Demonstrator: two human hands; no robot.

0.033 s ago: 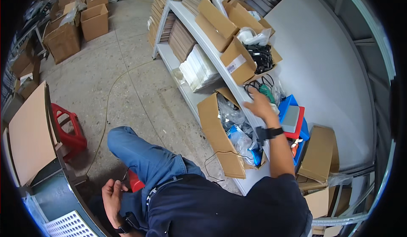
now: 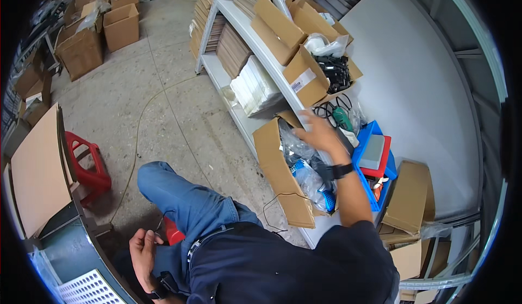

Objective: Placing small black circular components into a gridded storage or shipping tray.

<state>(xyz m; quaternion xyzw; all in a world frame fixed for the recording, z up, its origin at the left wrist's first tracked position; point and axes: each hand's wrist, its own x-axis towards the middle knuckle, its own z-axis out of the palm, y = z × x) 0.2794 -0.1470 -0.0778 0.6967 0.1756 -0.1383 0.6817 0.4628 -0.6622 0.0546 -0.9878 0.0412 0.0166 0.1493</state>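
My right hand [image 2: 321, 134] is over the edge of the white shelf, its fingers apart and slightly blurred, with nothing seen in it. Just beyond it lie a green tool [image 2: 342, 119] and a coiled black cable [image 2: 325, 110]. Below the hand, an open cardboard box [image 2: 283, 181] holds clear plastic bags [image 2: 310, 183] and blue items. At the lower left, my left hand [image 2: 142, 254] is closed beside my thigh, fingers curled together. A thin dark piece shows at its fingertips, too small to name.
Higher along the shelf [image 2: 280, 89] stands a box of black parts [image 2: 333, 71]. A blue bin [image 2: 356, 154] with a red and grey case [image 2: 374, 154] sits near my right forearm. A red stool [image 2: 89, 162] and a workbench [image 2: 81, 249] are on my left. A hose [image 2: 138, 124] crosses the floor.
My right hand has moved a little left, away from the green tool and black cable, toward the shelf's front edge. My left hand has stayed in place.
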